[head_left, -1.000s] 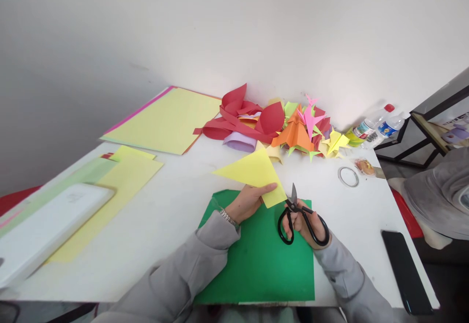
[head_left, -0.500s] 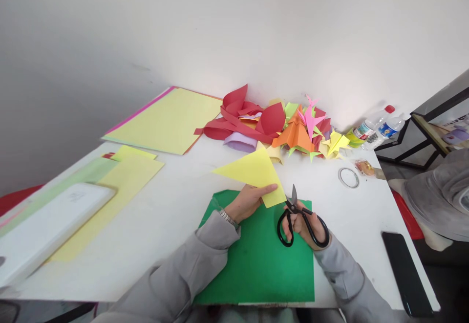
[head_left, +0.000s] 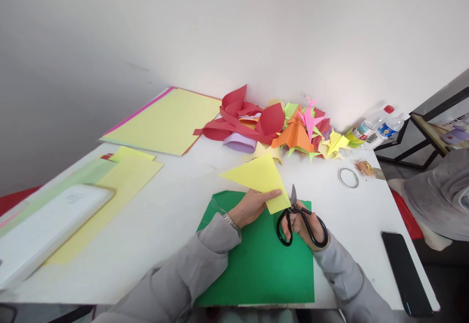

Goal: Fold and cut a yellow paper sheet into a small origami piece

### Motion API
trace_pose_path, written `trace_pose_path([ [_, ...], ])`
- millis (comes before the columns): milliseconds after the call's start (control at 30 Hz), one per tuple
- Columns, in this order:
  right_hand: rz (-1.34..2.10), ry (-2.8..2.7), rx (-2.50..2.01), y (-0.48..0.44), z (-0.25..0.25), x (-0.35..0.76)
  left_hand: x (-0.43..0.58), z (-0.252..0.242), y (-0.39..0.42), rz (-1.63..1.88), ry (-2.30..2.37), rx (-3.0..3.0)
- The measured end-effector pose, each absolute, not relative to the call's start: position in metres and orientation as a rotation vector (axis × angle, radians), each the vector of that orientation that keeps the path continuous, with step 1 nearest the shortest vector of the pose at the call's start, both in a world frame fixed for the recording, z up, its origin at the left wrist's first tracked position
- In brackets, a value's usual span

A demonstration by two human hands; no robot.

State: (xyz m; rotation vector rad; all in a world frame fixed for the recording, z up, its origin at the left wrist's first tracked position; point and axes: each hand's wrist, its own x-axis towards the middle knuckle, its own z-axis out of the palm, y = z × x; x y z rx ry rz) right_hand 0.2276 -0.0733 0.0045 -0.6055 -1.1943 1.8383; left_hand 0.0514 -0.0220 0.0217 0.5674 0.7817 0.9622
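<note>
My left hand [head_left: 251,206] pinches a folded piece of yellow paper [head_left: 258,174], thumb on top and fingers underneath. Its long point is to the left. My right hand [head_left: 302,223] holds black-handled scissors [head_left: 293,209] with the blades pointing up and parted. The paper's lower right corner lies at the blades; whether it is between them I cannot tell for sure. Both hands are over a green sheet [head_left: 271,269] at the table's front edge.
Red looped paper strips [head_left: 234,118] and folded paper planes [head_left: 296,135] pile against the wall. Yellow sheets [head_left: 164,122] and a white device [head_left: 54,225] lie left. On the right are a tape roll [head_left: 348,178], bottles [head_left: 373,130], a black phone [head_left: 406,274] and a seated person [head_left: 439,196].
My left hand has moved the yellow paper slightly right and down, bringing its corner to the scissors' blades. My right hand has hardly moved.
</note>
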Motion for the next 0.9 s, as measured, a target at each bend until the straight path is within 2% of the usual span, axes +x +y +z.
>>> trace_pose_path([
  [900, 1.822, -1.182, -0.569, -0.0733, 0.0099, 0.2293, 0.0485, 0.0201, -0.0185, 1.014, 0.787, 0.553],
])
